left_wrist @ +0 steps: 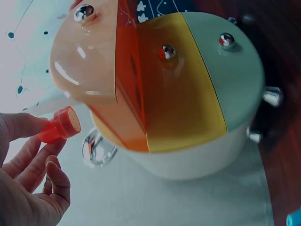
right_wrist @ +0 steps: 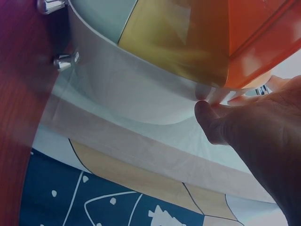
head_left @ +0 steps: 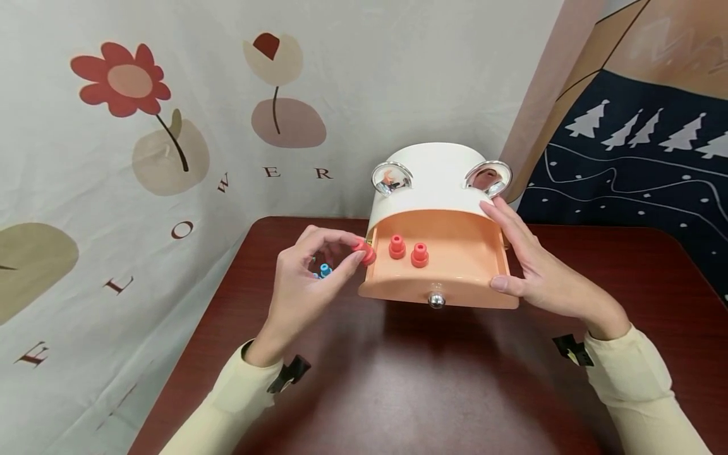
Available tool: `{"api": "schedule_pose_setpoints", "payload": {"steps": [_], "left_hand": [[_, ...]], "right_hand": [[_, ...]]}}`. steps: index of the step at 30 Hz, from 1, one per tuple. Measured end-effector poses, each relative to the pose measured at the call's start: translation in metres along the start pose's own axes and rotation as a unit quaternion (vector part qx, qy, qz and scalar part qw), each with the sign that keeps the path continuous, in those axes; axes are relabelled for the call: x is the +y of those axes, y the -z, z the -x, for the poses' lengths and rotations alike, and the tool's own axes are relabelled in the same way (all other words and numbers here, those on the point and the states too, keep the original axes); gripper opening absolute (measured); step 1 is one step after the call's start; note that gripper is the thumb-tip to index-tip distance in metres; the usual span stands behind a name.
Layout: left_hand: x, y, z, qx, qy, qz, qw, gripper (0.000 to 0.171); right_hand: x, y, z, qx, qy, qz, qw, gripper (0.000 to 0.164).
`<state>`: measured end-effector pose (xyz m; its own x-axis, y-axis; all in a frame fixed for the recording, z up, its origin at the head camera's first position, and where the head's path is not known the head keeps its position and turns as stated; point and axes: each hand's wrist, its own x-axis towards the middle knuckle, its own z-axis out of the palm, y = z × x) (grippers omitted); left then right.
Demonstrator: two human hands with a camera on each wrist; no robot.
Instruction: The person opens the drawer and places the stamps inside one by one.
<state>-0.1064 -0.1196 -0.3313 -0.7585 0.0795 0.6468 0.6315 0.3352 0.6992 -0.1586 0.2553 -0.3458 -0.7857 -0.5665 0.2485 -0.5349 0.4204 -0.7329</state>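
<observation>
- The left hand [head_left: 297, 292] pinches a red piece [head_left: 367, 254] with its thumb and pointing finger. The piece is tipped over, just beside the left wall of the open peach drawer [head_left: 466, 253].
- If that pinch gets loose, the red piece could slip out. It might bounce off the drawer's edge and land on the dark red table [head_left: 500, 392].
- The piece is close to the edge, so going in too low could bump the wall and knock it free.
- Two more red pieces stand inside, toward the left: a left one [head_left: 397, 247] and a right one [head_left: 419, 254]. Something dropped on top of them could tip them over.
- The right hand [head_left: 543, 278] is at the right side of the white box [head_left: 440, 174]. Its thumb and fingers are spread apart. I cannot tell how hard it pushes.
- If it pushes too much, the box could slide left or turn a little, and the drawer would move away from the piece.
- If the drawer shuts, the right thumb could get squeezed, because it is near the drawer's right front corner.
- The drawer sticks out toward the near side, so leaning on it could make the box tip.
- A small blue piece [head_left: 325, 270] is on the left, behind the left hand, so a careless wrist could knock it.
</observation>
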Motion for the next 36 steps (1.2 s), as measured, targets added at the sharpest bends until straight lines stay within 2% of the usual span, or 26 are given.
{"api": "schedule_pose_setpoints", "payload": {"steps": [4,9,13,20,29,36], "left_hand": [[0.000,-0.009,-0.006,-0.018,-0.001,0.011,0.9998,0.016],[-0.002,-0.017,-0.012,-0.022,-0.001,0.016,0.9996,0.017],[-0.005,-0.021,-0.016,-0.035,0.016,0.019,0.9991,0.015],[-0.012,-0.026,-0.021,-0.071,0.040,0.057,0.9950,0.017],[-0.021,-0.030,-0.026,-0.110,0.042,0.062,0.9912,0.017],[-0.026,-0.032,-0.030,-0.144,0.031,0.065,0.9869,0.014]], "right_hand": [[0.000,0.000,0.000,0.001,0.001,0.000,1.000,0.105],[0.000,0.001,0.000,0.001,0.003,0.002,1.000,0.105],[0.001,0.001,0.000,0.002,0.006,0.001,1.000,0.105],[0.001,0.000,0.000,0.002,0.009,0.001,1.000,0.106],[0.002,0.001,0.000,0.003,0.008,0.001,1.000,0.105],[0.004,0.000,0.000,0.003,0.010,-0.002,1.000,0.105]]}}
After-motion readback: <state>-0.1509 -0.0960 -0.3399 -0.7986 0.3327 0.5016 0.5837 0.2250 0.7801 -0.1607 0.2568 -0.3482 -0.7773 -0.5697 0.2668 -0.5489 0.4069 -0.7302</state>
